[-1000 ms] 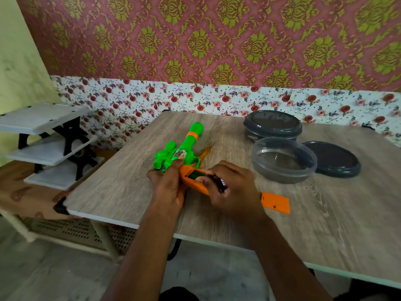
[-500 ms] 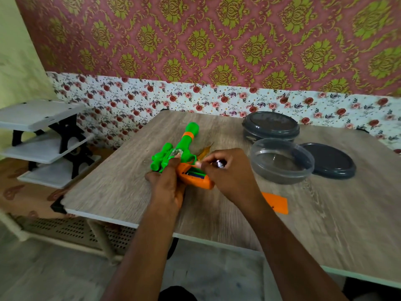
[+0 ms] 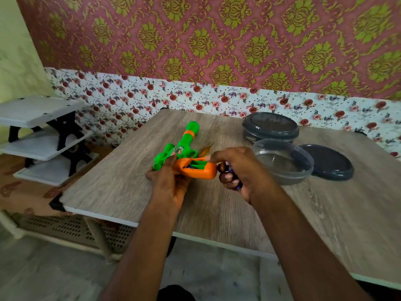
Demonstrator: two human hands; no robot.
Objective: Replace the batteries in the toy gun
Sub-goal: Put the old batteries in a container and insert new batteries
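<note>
A green toy gun (image 3: 184, 144) with an orange grip (image 3: 200, 171) lies on the wooden table (image 3: 121, 183), barrel pointing away from me. The grip's battery compartment is uncovered, with green ribs showing inside. My left hand (image 3: 169, 183) holds the gun at the grip from the left. My right hand (image 3: 240, 170) is just right of the grip's end, fingers curled around dark batteries (image 3: 230, 168) that are mostly hidden. The orange battery cover is hidden behind my right forearm.
An open clear round container (image 3: 284, 164) stands just right of my right hand. A closed dark-lidded container (image 3: 270, 127) is behind it and a loose dark lid (image 3: 327, 161) lies to its right. A white shelf rack (image 3: 39, 135) stands left of the table.
My right hand has pulled away from the grip's compartment toward the right, with batteries in its fingers. The left hand stays on the gun. The camera has shifted slightly.
</note>
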